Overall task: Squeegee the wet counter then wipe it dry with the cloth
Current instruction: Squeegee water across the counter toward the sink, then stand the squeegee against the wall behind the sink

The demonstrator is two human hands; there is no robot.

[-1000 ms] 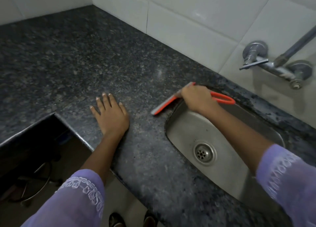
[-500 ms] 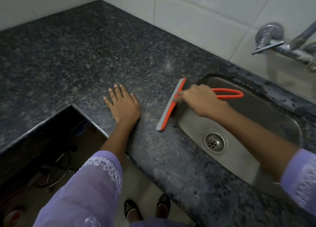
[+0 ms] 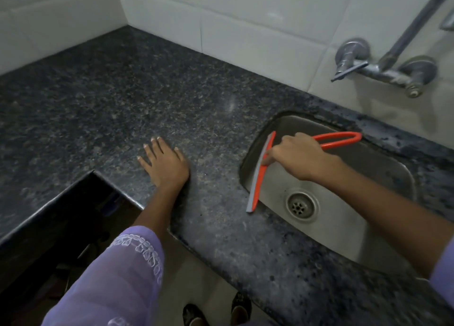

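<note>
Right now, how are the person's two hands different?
The left hand lies flat on the counter with straight, spread fingers; the right hand is curled round the orange squeegee. The left hand holds nothing; the right hand grips a tool. The left hand rests over dark stone; the right hand is over the sink. Both come out of purple sleeves.

Left hand (image 3: 165, 165) flat, fingers spread, palm down. Right hand (image 3: 296, 157) curled in grip, forefinger seemingly extended.
</note>
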